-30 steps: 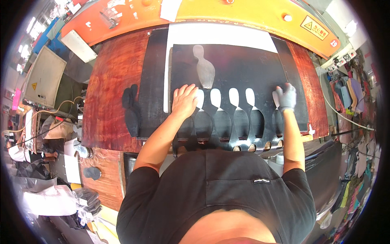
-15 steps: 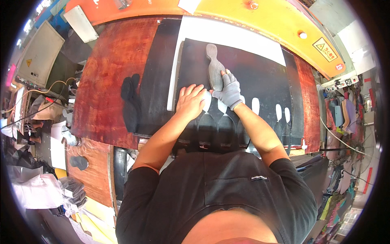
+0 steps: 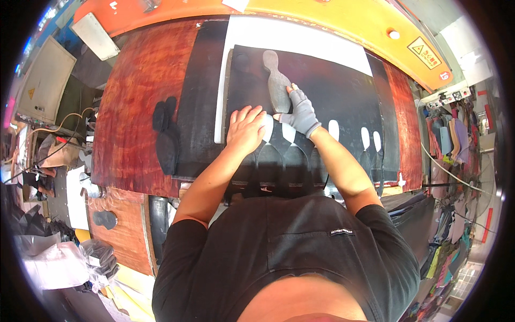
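Flatly, palm down, the left hand [image 3: 246, 129] is laid on a black sheet [image 3: 332, 80], its bare fingers stretched out, only slightly parted and closed on nothing that can be seen. Just beside its fingertips, toward the right hand, a pale oval patch [image 3: 267, 131] is partly covered.

The right hand [image 3: 301, 110] is clad in a grey glove from which the fingertips are left bare. Its thumb is spread away from the fingers, and between them the wide lower end of a grey sole-shaped piece [image 3: 278, 88] is bordered: its right edge is met by the fingertips, while the thumb tip is placed close to its bottom end. Whether the piece is gripped or only touched cannot be told. Its narrower end is pointed away from the body, past the fingertips of both hands.

Just below the right thumb, a second pale oval [image 3: 288, 133] is shown; right of the gloved fingers, a third [image 3: 333, 130] is seen near the wrist. Well left of the left fingers, a dark sole-like shape [image 3: 167, 137] is laid by the edge of a dark red board [image 3: 134, 102]. Beyond all the fingertips, a white sheet [image 3: 300, 35] is exposed, and farther off an orange machine beam [image 3: 348, 21] is stretched across, fitted with a light knob [image 3: 394, 34].
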`<state>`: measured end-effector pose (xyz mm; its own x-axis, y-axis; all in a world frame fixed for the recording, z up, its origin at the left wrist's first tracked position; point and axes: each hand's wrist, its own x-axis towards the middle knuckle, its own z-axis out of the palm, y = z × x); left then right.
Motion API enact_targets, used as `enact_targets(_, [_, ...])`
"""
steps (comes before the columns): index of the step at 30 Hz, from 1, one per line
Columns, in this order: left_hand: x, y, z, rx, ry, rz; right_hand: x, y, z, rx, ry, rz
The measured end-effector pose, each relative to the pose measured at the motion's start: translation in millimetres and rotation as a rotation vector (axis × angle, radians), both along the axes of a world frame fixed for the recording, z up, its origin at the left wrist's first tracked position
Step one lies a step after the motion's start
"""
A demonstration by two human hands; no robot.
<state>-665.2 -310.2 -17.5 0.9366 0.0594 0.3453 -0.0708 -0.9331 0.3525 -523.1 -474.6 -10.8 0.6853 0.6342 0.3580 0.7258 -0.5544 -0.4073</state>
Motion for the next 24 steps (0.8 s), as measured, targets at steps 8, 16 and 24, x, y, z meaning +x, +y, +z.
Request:
enact_targets(8, [4.8,0.8,2.1,0.012,0.002,0.002,4.7,-38.7,11.9,0.186,0.282,-0.025])
enact_targets(16, [10.2,2.1,4.3,0.013,0.009,-0.003,1.3,-17.0,7.1,0.019,-0.009,-0.032])
enact_targets(24, [13.2,6.4,13.2,-0.153,-0.069,-0.069,5.7,-24.1,14.7,0.051,0.059,-0.035])
